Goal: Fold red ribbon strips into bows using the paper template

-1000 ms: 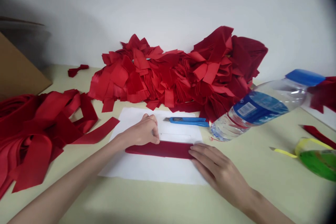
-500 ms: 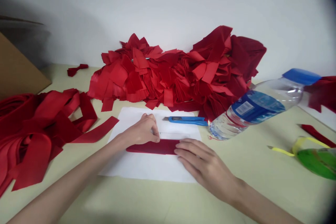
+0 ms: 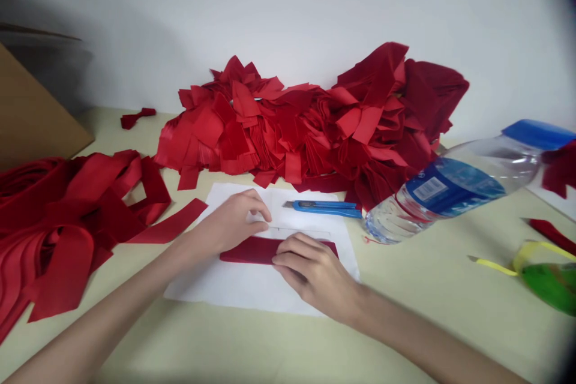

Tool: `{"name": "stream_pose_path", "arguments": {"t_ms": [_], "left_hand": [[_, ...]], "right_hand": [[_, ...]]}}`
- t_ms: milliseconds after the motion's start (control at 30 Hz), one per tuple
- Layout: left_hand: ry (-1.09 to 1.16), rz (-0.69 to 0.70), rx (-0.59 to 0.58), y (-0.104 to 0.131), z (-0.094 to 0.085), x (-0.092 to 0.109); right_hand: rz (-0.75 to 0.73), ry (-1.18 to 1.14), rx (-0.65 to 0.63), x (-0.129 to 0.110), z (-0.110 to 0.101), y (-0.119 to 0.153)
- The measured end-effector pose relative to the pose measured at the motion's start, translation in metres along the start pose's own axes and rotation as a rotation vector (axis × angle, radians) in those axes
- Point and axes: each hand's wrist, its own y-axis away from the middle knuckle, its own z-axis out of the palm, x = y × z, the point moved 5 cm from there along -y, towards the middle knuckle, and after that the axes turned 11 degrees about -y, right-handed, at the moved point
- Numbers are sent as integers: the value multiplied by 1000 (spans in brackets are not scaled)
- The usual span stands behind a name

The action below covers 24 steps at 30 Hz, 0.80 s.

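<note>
A dark red fabric strip (image 3: 252,250) lies flat across the white paper (image 3: 216,288). Over the strip's upper left edge is my left hand (image 3: 238,219), its thumb and fingers apart and nothing between them. My right hand (image 3: 315,270) rests on the strip right of its middle, fingers bent and close together, covering part of it; whether it grips the fabric is hidden. Thin drawn lines show on the paper just above the strip. A blue utility knife (image 3: 326,209) lies near the paper's top edge.
Behind the paper is a large pile of red fabric pieces (image 3: 288,126). More red strips (image 3: 67,234) lie at the left, near a cardboard box (image 3: 36,114). A water bottle (image 3: 450,186) leans at the right, with a green and yellow item (image 3: 546,285) beyond.
My left hand has opened, its thumb and fingers parting. My right hand has slid left along the strip, uncovering its right end. The view has shifted slightly.
</note>
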Motion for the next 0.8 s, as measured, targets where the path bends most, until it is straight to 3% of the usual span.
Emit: {"name": "stream_pose_path", "arguments": {"t_ms": [67,133,267,400,800], "left_hand": [[-121,-64,114,23,-4,0],[-292,-31,229,48,4,5],[-492,44,217,80,48,8],[-555,53,227,86,67,4],[-697,123,214,91,70,2]], "right_hand": [[4,-9,6,0,1,1],[7,-14,10,1,2,2],[16,-9,21,2,3,3],[11,4,30,1,2,2],[23,-35,30,1,3,2]]}}
